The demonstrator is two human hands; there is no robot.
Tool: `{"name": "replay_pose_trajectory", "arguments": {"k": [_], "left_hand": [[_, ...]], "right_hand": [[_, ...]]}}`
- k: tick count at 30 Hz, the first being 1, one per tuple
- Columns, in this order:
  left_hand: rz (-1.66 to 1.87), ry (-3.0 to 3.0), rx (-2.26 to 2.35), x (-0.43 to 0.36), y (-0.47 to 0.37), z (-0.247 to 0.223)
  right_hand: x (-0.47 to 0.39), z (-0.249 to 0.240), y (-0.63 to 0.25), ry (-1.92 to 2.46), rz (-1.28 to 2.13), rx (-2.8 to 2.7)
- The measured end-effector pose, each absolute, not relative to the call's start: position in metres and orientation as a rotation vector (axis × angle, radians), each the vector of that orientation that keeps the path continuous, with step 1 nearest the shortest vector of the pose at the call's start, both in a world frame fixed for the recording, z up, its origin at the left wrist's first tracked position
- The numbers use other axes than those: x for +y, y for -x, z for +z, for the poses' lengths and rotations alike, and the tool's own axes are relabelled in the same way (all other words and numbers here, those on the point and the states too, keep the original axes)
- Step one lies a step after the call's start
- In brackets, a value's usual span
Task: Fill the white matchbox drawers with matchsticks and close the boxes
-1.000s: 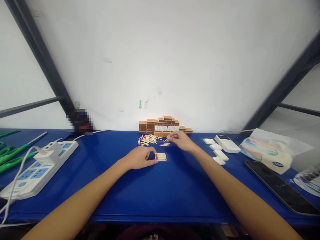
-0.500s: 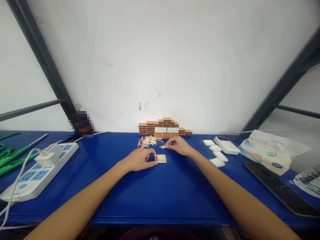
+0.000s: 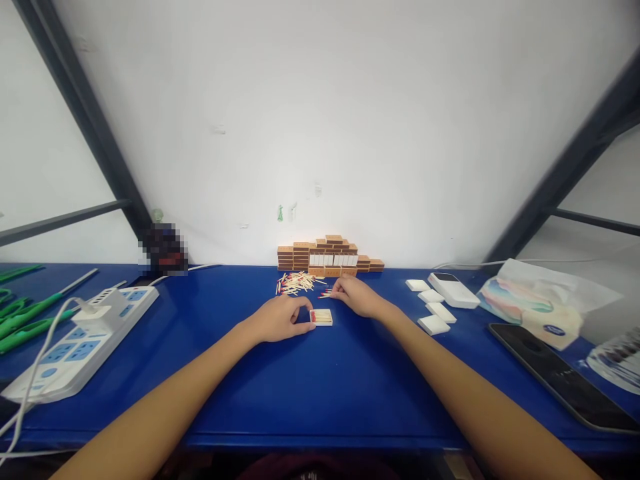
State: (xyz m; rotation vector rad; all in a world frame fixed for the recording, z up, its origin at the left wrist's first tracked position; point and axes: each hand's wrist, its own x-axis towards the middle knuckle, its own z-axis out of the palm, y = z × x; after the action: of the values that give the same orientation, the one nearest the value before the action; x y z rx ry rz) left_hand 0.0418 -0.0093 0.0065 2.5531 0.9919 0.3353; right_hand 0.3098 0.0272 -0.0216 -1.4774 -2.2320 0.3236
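Note:
My left hand [image 3: 281, 319] rests on the table, thumb and forefinger gripping the left end of a small white matchbox tray [image 3: 323, 322]. Several red-tipped matches [image 3: 323, 315] lie side by side in the tray. Just behind it, my right hand [image 3: 353, 293] pinches a few matches [image 3: 326, 294] low over the table, their red heads pointing left. A loose heap of matches [image 3: 300, 283] lies farther back, left of my right hand. Behind the heap stands a stepped stack of brown matchboxes [image 3: 301, 255], with a row of white trays [image 3: 333, 259] set in it.
On the right lie white trays [image 3: 434, 325], a white device [image 3: 454, 291], a tissue pack [image 3: 525, 303] and a black phone [image 3: 560, 373]. A power strip [image 3: 95, 347] with cables and green-handled tools [image 3: 30, 327] occupy the left. A wall [image 3: 320, 120] rises behind the blue table [image 3: 320, 393].
My right hand has shifted very slightly, its fingers still closed at the few matches. The left hand and the tray under it have stayed in place.

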Motion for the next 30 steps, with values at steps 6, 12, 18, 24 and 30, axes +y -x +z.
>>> {"name": "replay_pose_trajectory", "arguments": {"k": [6, 12, 18, 24, 30], "left_hand": [[0.379, -2.591, 1.027, -0.004, -0.038, 0.008], [0.411, -2.596, 1.138, 0.004, -0.032, 0.006], [0.432, -2.593, 1.126, 0.003, -0.033, 0.004], [0.431, -2.595, 1.101, 0.002, -0.034, 0.003], [0.419, -2.577, 1.107, 0.002, -0.033, 0.003]], "right_hand": [[0.021, -0.015, -0.309, 1.435, 0.258, -2.262], [0.007, -0.002, -0.299, 1.292, 0.317, -2.274], [-0.005, 0.001, -0.281, 1.236, 0.287, -2.365], [-0.006, -0.004, -0.279, 1.223, 0.288, -2.400], [-0.008, -0.005, -0.277, 1.219, 0.276, -2.423]]}}
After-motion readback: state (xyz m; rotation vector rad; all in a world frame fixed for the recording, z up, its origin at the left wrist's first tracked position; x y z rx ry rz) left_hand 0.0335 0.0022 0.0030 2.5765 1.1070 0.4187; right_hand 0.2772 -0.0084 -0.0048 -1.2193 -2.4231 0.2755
